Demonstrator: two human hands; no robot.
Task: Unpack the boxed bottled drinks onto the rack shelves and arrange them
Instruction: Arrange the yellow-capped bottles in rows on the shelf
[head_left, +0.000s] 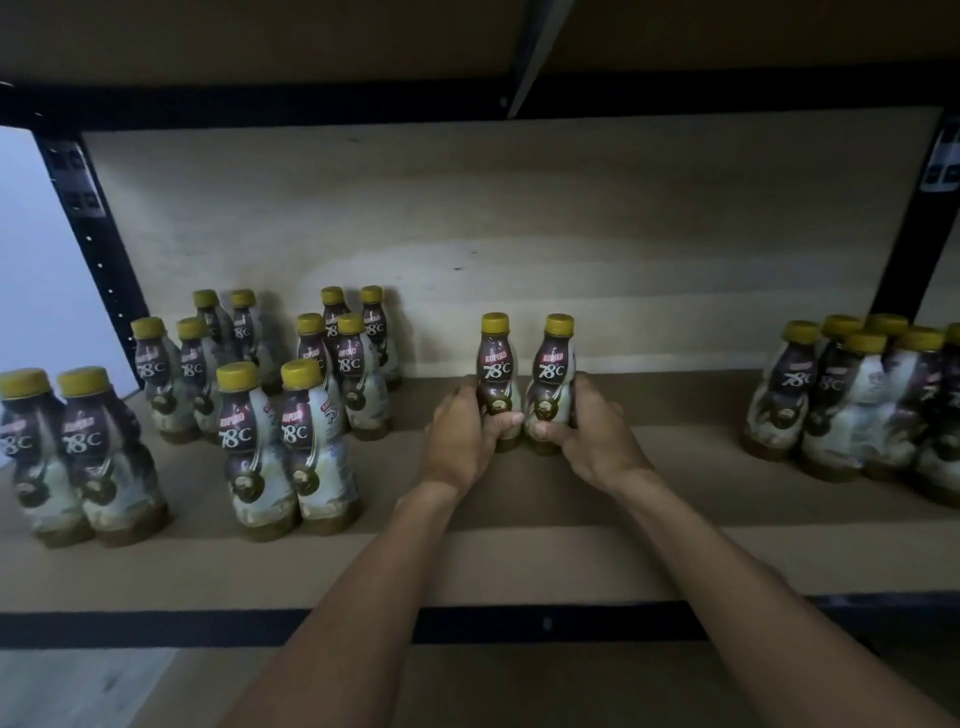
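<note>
Two small waisted plastic drink bottles stand upright and side by side at mid-shelf, with a narrow gap between them. Left bottle (495, 371) and right bottle (556, 371) look alike: yellow screw cap, dark brown sleeve fading to cream, red "KOPIKO" over white "78°C", a round emblem low on the front, brown drink showing at the base. Both labels face the camera.

Left hand (460, 441) wraps the lower body of the left bottle from its outer side, fingers curled round behind and thumb laid across the front under the emblem. Right hand (592, 441) mirrors this on the right bottle, thumb tip on the front. Firm closed hold, one bottle per hand. The forearms come in from the bottom edge and converge, wrists about level. The thumbs partly mask the bases, so I cannot tell whether the bottles sit on the board or just off it.

The surface is a pale tan pressed-wood shelf board (519, 234) in a black metal rack frame (156, 629).

More of the same bottles stand on the board:
- far-left pair (78, 447)
- front pair (285, 441)
- rear groups (270, 353) behind that pair
- right cluster (857, 405), tightly packed

The held pair stands between these, well apart from both sides.
</note>
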